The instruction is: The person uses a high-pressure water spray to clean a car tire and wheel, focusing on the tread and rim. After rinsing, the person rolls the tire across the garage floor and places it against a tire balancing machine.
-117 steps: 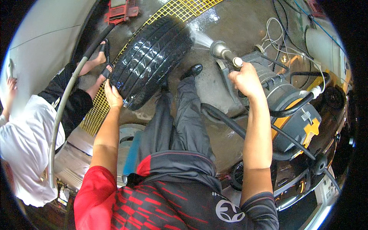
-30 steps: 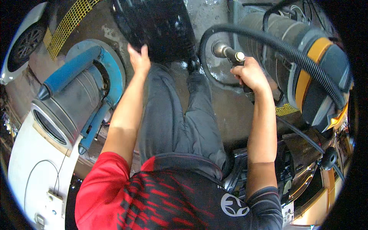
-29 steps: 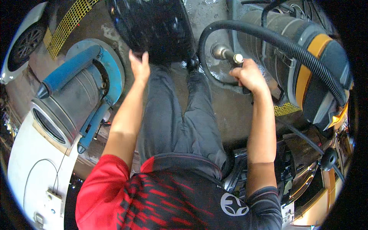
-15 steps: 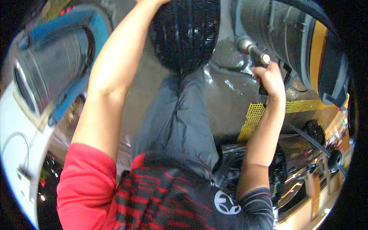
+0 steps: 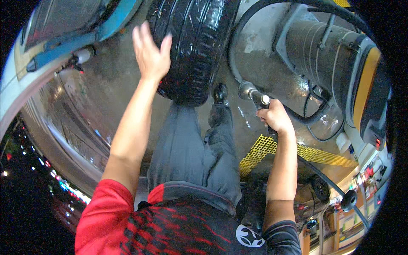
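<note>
A large black tyre [image 5: 187,55] with a shiny, wet-looking tread stands upright in front of my legs. My left hand [image 5: 151,57] is open at the tyre's left side, fingers spread and slightly blurred; I cannot tell whether it touches the rubber. On the right, my right hand [image 5: 276,117] is wrapped round the grip of a pistol-grip tool [image 5: 255,96] with a silver bell-shaped head. The tool's head points toward the tyre but is apart from it. What kind of tool it is does not show clearly.
A thick black hose [image 5: 233,46] loops over the floor between the tyre and a grey drum-shaped machine [image 5: 314,46]. Yellow grating [image 5: 257,155] lies near my right arm. A blue-edged machine [image 5: 63,55] stands at the far left. My black shoe [image 5: 220,93] is beside the tyre.
My left hand, beyond the upper edge before, is now in view beside the tyre. The right hand with the tool has come nearer and to the left. The view has shifted.
</note>
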